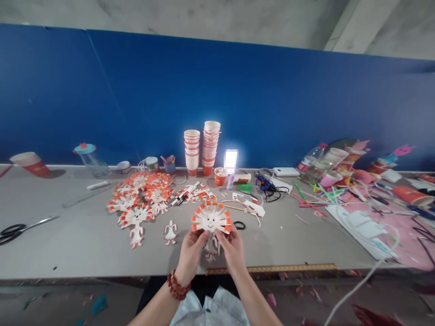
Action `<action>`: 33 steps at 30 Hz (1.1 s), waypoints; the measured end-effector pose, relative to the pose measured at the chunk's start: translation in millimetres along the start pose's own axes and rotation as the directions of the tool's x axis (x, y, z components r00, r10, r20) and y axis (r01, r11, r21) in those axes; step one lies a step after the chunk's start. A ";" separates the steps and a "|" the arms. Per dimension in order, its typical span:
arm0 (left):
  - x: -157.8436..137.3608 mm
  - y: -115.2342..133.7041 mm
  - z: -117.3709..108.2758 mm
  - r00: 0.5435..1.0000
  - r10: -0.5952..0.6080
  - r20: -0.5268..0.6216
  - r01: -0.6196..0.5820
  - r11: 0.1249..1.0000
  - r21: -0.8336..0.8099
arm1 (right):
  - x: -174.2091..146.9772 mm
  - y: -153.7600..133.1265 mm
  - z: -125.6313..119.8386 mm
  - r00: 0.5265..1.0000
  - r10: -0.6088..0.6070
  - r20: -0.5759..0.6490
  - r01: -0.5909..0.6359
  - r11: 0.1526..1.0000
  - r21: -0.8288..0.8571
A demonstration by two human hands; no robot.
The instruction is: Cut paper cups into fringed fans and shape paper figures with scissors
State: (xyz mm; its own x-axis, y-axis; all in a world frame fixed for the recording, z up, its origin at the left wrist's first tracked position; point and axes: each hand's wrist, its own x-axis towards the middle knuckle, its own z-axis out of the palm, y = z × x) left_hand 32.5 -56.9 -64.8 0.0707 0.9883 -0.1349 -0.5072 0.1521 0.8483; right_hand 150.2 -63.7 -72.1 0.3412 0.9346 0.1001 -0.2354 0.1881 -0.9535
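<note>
Paper face [210, 221] in hands [192, 248], nested cups [210, 147]

Blue panel [136, 90] behind a grey table [292, 244]

The panel runs the whole width behind the table. High beyond the table rises a mottled grey wall [238, 22], with a pale beam [365, 25] toward the table's right. A white glow [231, 158] lights the panel above the table's far edge. Scraps [99, 304] litter the floor [61, 305] below its near edge.

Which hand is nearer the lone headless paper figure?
Left. The left hand is just right of the headless paper figure; the right hand is farther right, beyond the left one.
</note>
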 end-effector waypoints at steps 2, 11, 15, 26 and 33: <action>-1.0 0.0 -0.3 1.000 0.012 0.000 -0.012 1.000 0.005 | -1.5 -1.5 -0.6 1.000 0.008 -0.018 -0.008 1.000 -0.016; -2.7 4.1 4.6 1.000 -0.023 -0.011 0.022 0.999 -0.027 | 0.0 4.9 -1.9 0.999 0.052 0.009 -0.052 0.998 -0.046; -5.6 3.9 -0.4 0.994 -0.094 -0.049 0.091 0.994 -0.064 | -1.0 4.3 1.2 0.994 0.110 -0.008 -0.110 0.994 0.010; -4.2 7.4 -3.6 0.997 0.014 -0.076 -0.017 0.999 -0.036 | -5.0 -1.0 7.9 0.982 0.186 -0.014 -0.186 0.982 -0.028; 6.3 18.4 -19.0 0.971 0.145 -0.189 -0.139 0.989 0.045 | -0.1 15.7 -5.8 0.984 0.097 0.153 -0.055 0.964 -0.261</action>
State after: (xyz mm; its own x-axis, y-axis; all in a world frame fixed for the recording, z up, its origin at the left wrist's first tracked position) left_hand 7.3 -48.0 -59.8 -0.1670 0.9804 -0.1047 -0.4732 0.0135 0.8808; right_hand 151.7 -62.6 -88.7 0.1740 0.9835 0.0494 -0.0084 0.0517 -0.9986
